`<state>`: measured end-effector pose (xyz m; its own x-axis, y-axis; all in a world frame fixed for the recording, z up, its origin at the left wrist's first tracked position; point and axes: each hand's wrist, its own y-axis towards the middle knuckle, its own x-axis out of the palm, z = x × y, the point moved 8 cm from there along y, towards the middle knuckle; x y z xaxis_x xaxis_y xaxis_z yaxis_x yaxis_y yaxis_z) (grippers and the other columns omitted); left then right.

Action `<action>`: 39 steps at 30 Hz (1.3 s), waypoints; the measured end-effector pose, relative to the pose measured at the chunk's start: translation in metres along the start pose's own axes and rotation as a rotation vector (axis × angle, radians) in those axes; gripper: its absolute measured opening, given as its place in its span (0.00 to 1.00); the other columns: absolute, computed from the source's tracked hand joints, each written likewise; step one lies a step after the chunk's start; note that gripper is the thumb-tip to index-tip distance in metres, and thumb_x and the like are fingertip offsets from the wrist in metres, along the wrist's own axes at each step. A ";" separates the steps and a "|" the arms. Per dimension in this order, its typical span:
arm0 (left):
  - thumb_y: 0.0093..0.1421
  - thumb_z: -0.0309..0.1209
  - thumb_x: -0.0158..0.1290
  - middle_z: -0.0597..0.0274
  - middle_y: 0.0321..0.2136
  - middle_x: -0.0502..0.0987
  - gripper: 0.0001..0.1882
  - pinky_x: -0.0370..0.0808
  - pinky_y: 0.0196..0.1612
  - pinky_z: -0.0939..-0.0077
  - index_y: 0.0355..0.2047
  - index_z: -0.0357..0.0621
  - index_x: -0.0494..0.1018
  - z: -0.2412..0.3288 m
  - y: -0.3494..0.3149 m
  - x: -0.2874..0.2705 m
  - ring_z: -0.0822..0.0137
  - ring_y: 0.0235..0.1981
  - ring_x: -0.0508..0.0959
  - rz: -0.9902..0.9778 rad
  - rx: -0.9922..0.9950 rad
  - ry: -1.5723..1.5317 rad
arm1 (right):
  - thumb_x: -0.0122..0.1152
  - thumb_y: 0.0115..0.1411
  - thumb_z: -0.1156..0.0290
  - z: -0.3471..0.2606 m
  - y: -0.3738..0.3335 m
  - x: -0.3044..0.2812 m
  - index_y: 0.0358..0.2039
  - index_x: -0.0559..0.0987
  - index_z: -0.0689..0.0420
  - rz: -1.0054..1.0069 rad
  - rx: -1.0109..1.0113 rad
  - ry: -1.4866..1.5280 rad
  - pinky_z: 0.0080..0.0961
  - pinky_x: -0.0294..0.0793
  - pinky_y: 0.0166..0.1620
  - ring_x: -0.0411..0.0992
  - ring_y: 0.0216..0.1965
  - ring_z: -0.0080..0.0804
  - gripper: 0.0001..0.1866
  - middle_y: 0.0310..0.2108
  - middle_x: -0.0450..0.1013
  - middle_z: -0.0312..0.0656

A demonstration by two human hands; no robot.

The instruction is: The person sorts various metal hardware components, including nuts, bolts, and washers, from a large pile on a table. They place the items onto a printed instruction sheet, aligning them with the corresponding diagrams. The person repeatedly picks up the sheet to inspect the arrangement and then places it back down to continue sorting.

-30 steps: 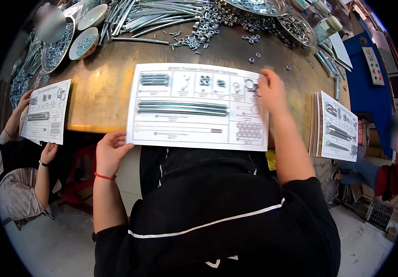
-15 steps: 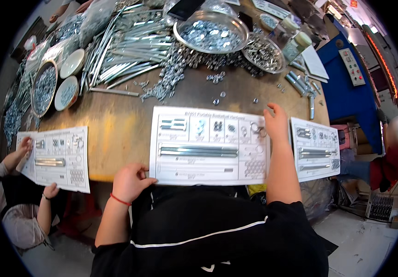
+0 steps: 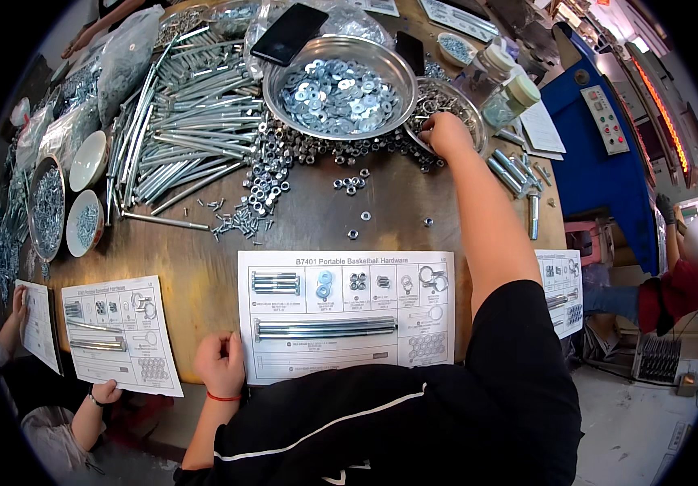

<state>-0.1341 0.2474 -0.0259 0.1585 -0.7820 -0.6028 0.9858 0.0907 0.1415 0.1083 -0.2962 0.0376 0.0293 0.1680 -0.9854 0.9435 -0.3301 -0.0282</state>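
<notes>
A white hardware card (image 3: 349,356) lies in front of me at the table's near edge. Long bolts (image 3: 324,327), shorter bolts (image 3: 276,283), washers (image 3: 324,283) and nuts (image 3: 358,281) appear in its boxes; I cannot tell which are real parts and which are print. Beside the card's left edge rests my left hand (image 3: 221,364), its fingers curled closed with their inside hidden. My right hand (image 3: 448,135) reaches far forward into a steel bowl of small metal parts (image 3: 466,121). Its fingers are drawn together, pointing down; whatever they pinch is hidden.
A bigger steel bowl (image 3: 339,132) holds washers, with a phone (image 3: 290,34) at its rim. Loose nuts (image 3: 268,182), small screws (image 3: 243,223) and piled long bolts (image 3: 203,130) cover the table's far side. Another person's hand (image 3: 106,392) holds a similar card (image 3: 122,373) at left.
My right hand has left the card's right edge and moved forward into the bowl of small parts. My left hand has come off the card's lower left corner and curled closed.
</notes>
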 end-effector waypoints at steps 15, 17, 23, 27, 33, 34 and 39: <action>0.60 0.28 0.59 0.60 0.20 0.74 0.07 0.71 0.27 0.76 0.28 0.37 0.77 -0.016 0.001 0.006 0.70 0.22 0.73 -0.007 0.000 -0.031 | 0.64 0.59 0.72 0.041 -0.092 -0.039 0.31 0.76 0.59 0.272 0.137 1.533 0.20 0.74 0.31 0.76 0.28 0.27 0.06 0.33 0.79 0.44; 0.60 0.29 0.59 0.60 0.21 0.75 0.08 0.71 0.28 0.76 0.29 0.36 0.77 -0.014 0.001 0.006 0.70 0.22 0.74 -0.023 -0.003 -0.027 | 0.62 0.59 0.77 0.037 -0.139 -0.041 0.31 0.72 0.58 0.241 0.127 1.510 0.20 0.75 0.31 0.76 0.29 0.27 0.06 0.34 0.78 0.44; 0.63 0.30 0.58 0.63 0.22 0.76 0.09 0.71 0.29 0.78 0.31 0.35 0.76 -0.030 0.003 0.011 0.75 0.23 0.73 -0.088 -0.032 -0.119 | 0.61 0.58 0.81 0.017 -0.291 -0.004 0.35 0.70 0.58 0.070 0.127 1.463 0.19 0.73 0.28 0.74 0.26 0.25 0.09 0.31 0.74 0.40; 0.64 0.31 0.57 0.66 0.23 0.76 0.09 0.70 0.29 0.80 0.32 0.35 0.76 -0.034 0.002 0.014 0.78 0.24 0.72 -0.112 -0.040 -0.126 | 0.63 0.57 0.80 0.016 -0.355 0.053 0.40 0.72 0.58 -0.196 0.237 1.337 0.20 0.71 0.28 0.73 0.26 0.23 0.11 0.34 0.72 0.40; 0.64 0.31 0.57 0.67 0.24 0.75 0.10 0.70 0.31 0.81 0.33 0.36 0.76 -0.029 0.003 0.012 0.79 0.25 0.72 -0.125 -0.006 -0.099 | 0.67 0.51 0.77 0.016 -0.373 0.029 0.42 0.76 0.58 0.061 -0.084 0.587 0.31 0.74 0.39 0.74 0.35 0.39 0.16 0.46 0.70 0.42; 0.64 0.31 0.57 0.67 0.24 0.76 0.10 0.71 0.31 0.81 0.33 0.36 0.76 -0.030 0.003 0.012 0.79 0.25 0.72 -0.125 -0.001 -0.090 | 0.67 0.51 0.76 0.016 -0.374 0.026 0.42 0.77 0.58 0.065 -0.106 0.556 0.32 0.74 0.40 0.74 0.37 0.42 0.16 0.46 0.70 0.42; 0.64 0.32 0.57 0.66 0.25 0.76 0.10 0.71 0.31 0.80 0.33 0.36 0.76 -0.028 0.003 0.011 0.78 0.25 0.73 -0.094 0.032 -0.026 | 0.66 0.52 0.75 0.012 -0.370 0.029 0.36 0.79 0.55 0.073 -0.167 0.409 0.34 0.72 0.45 0.72 0.47 0.43 0.10 0.47 0.71 0.39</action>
<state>-0.1275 0.2563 -0.0547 0.0630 -0.8022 -0.5937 0.9939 -0.0033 0.1100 -0.2437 -0.1802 0.0172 0.1942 0.5147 -0.8351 0.9735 -0.2060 0.0994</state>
